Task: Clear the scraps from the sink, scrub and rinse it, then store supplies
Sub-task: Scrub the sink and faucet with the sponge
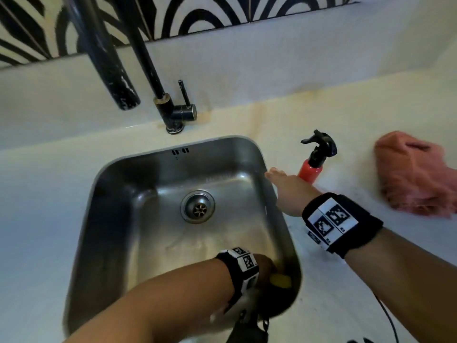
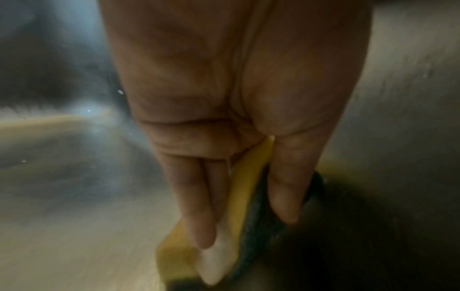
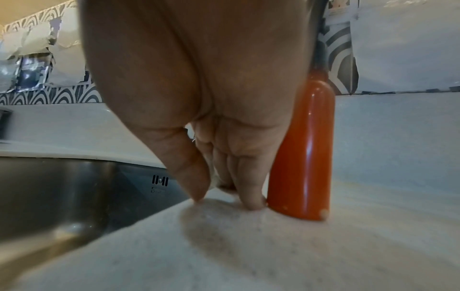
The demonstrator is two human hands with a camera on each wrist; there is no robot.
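The worktop (image 1: 272, 115) carried every item and lay directly under the right hand (image 1: 288, 191), which rested on it just right of the sink (image 1: 103, 194) rim, fingers extended and close together with the fingertips (image 3: 251, 204) pressing the surface; it gripped nothing and appeared to serve as a brace. The sink basin extended ahead of and to the left of the left hand (image 1: 264, 266), with no scraps visible in it; the drain (image 1: 197, 206) lay beyond that hand toward the faucet (image 1: 158, 70), from which no water was seen running. A pink cloth (image 1: 415, 174) lay well to the right of the right hand. The red spray bottle (image 1: 310, 169) stood upright just beyond the right hand, beside its fingertips; whether they touched it could not be told. The left hand pinched the yellow sponge (image 2: 239, 206), straight fingers on the yellow face and the thumb (image 2: 286, 196) on the dark scouring side, low in the near right corner of the basin. The step in hand was judged to be scrubbing. The next move would call for firm pressure with the scouring side along the walls and remaining corners, then the faucet opened to rinse. The bottle, sponge and cloth had not yet been stored.
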